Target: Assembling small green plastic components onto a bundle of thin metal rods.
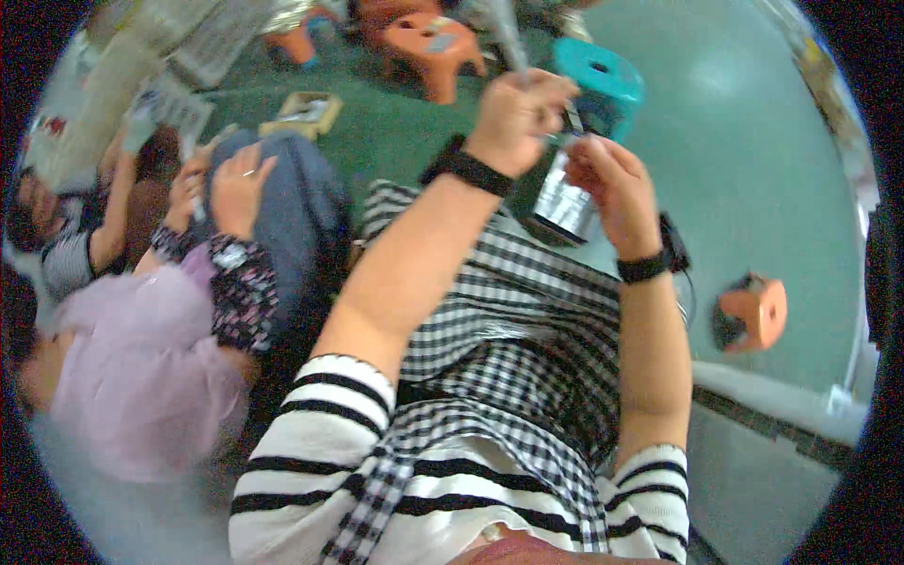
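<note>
Nearest the lens: striped sleeves and a black-and-white checked cloth (508,358) over the lap, both forearms raised from it.

Far left, a co-worker in a lilac top (141,358) sits close, hands up at small blurred items; not identifiable.

Left hand (516,118), black wristband, is fisted around a thin silvery strip (507,33) that runs up out of the fist. Blurred.

Right hand (612,184), black band at the wrist, is curled closed over the top edge of a shiny silver-and-dark packet (563,202), which hangs below the fingers, just above the checked cloth. Hands near, not clearly touching.

Judgement: pull goes best with the packet pinched firmly near its top and the strip drawn steadily, keeping the packet over the lap.

Containers: open cardboard box (303,113) on the green floor holds pale items, kind unclear. Packet contents hidden. Orange stools (433,47), a teal stool (603,75), and one tipped orange stool (753,315) at right.
</note>
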The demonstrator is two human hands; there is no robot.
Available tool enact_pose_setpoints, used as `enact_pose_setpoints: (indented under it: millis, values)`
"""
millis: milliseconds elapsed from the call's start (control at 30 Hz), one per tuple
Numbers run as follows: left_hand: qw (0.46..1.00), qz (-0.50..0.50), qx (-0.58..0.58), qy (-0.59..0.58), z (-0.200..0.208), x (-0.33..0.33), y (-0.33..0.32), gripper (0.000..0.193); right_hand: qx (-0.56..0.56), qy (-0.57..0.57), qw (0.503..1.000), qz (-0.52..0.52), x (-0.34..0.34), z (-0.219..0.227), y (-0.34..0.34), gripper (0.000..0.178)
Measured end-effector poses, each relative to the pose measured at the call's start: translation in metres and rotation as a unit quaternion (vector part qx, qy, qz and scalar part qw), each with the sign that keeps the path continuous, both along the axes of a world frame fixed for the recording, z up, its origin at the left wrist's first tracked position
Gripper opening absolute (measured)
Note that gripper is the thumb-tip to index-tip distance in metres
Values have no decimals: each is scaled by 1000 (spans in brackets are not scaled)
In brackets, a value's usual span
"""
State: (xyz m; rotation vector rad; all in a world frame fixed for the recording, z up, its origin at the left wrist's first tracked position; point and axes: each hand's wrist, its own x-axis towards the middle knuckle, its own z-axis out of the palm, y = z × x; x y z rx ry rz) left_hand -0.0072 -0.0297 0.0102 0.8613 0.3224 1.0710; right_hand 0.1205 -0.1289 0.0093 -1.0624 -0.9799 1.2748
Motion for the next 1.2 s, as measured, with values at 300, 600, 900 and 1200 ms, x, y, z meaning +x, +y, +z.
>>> enact_pose_setpoints:
  millis: [300,600,900,1200]
  values:
    - [996,-74,-22,-39,-2,8,2,13,-6,174,980,93,9,-3,-3,22]
    - [1000,-10,-9,-26,0,3,9,10,75,-281,954,-76,-2,15,-6,24]
    - [999,-14,-11,-36,1,1,11,12,29,-99,995,-7,3,1,0,20]
    - [998,-30,-3,-47,3,0,11,13,-10,61,996,69,9,-1,0,14]
